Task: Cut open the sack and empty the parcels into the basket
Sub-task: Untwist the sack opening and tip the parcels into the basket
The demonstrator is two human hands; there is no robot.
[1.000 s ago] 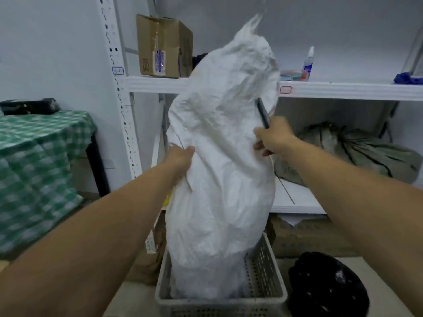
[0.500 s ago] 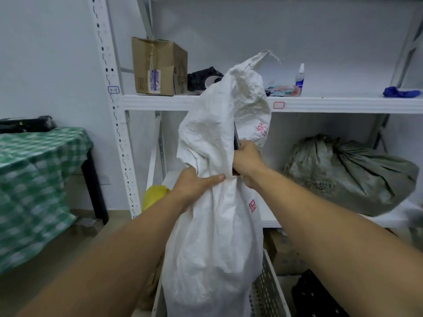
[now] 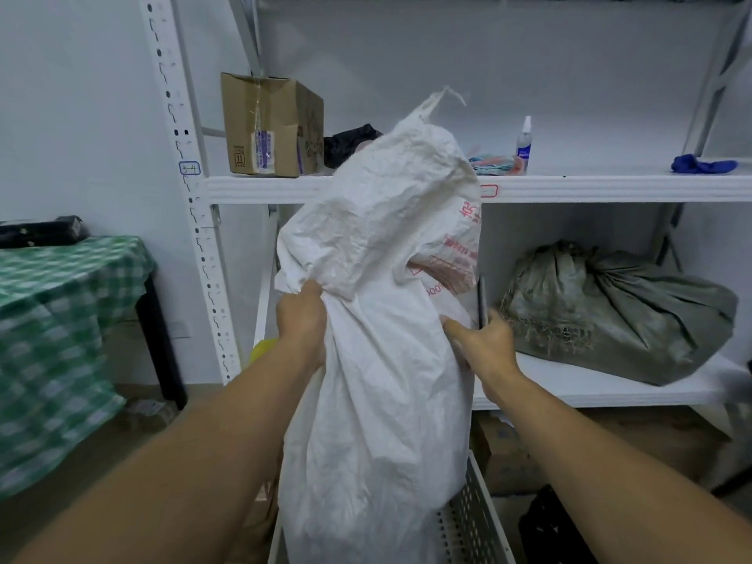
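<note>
Sack [image 3: 386, 380] upright in basket [image 3: 472, 519]

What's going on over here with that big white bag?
A person holds a white woven plastic sack with red print so that its lower end sits in a grey perforated plastic basket, in front of a white metal shelf. The left hand grips a bunched fold on one side of the sack. The right hand holds a slim dark cutting tool, tip pointing up, at the sack's other side. Nothing from inside the sack is visible.
</note>
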